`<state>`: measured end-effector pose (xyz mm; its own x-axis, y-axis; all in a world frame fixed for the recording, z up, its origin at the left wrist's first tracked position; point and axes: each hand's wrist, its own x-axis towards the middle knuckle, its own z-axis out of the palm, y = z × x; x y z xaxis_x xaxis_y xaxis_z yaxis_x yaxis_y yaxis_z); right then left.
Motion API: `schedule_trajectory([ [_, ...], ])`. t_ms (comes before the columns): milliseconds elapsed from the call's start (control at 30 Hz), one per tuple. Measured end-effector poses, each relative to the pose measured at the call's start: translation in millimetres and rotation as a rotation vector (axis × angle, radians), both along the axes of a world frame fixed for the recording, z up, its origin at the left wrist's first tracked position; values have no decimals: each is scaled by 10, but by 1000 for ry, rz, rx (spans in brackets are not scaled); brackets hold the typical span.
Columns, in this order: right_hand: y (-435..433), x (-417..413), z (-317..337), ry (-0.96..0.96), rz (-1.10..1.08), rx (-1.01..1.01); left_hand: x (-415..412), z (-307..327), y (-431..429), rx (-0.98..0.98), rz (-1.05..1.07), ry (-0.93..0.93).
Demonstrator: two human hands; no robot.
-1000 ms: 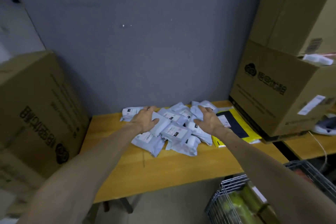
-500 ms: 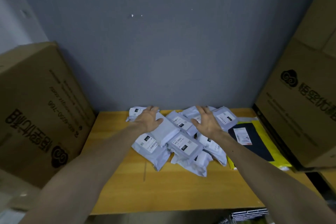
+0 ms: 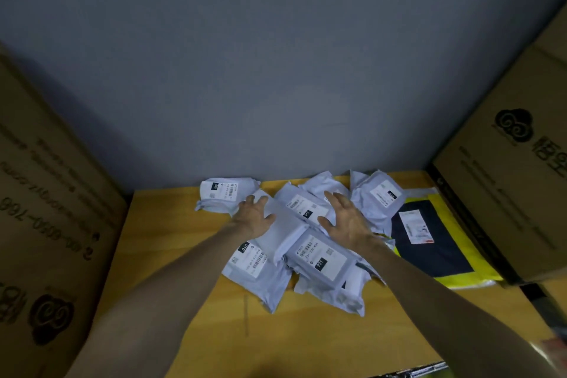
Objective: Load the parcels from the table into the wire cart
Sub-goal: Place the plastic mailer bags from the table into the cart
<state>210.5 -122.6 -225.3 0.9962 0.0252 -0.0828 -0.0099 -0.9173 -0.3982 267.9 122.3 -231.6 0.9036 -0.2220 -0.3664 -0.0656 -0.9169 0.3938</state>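
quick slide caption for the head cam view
Head view: left hand and right hand lie flat on a heap of grey parcels on the wooden table.

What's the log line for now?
left hand: rests on grey plastic parcel pile | right hand: same pile | pile: on wooden table

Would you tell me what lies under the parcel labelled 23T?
Another grey parcel pokes out beneath the 23T parcel, on the table; whatever else it covers is hidden.
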Motion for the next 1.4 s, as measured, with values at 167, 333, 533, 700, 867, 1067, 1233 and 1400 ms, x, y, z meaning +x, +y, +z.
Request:
schedule_trajectory([
  [167,108,127,-245,57,-6,-26,304,-265,75,15,-8,78],
  [333,78,97,-586,103,70,-88,466,-499,-14,-43,82,155],
  [533,-30,66,-936,192,229,-161,541,-781,-292,-93,201,225],
  [700,-88,-30,-1334,246,366,-160,658,-994,-472,-109,311,324],
  [867,-145,-102,-1565,226,453,-276,744,-1190,-712,-180,458,405],
  [1067,-178,-72,-1625,202,449,-276,629,-1385,-829,-123,525,251],
  [1233,-256,-82,-1680,153,468,-317,573,-1351,-779,-44,497,201],
  [1400,-274,-49,-1617,166,451,-290,646,-1194,-583,29,377,273],
])
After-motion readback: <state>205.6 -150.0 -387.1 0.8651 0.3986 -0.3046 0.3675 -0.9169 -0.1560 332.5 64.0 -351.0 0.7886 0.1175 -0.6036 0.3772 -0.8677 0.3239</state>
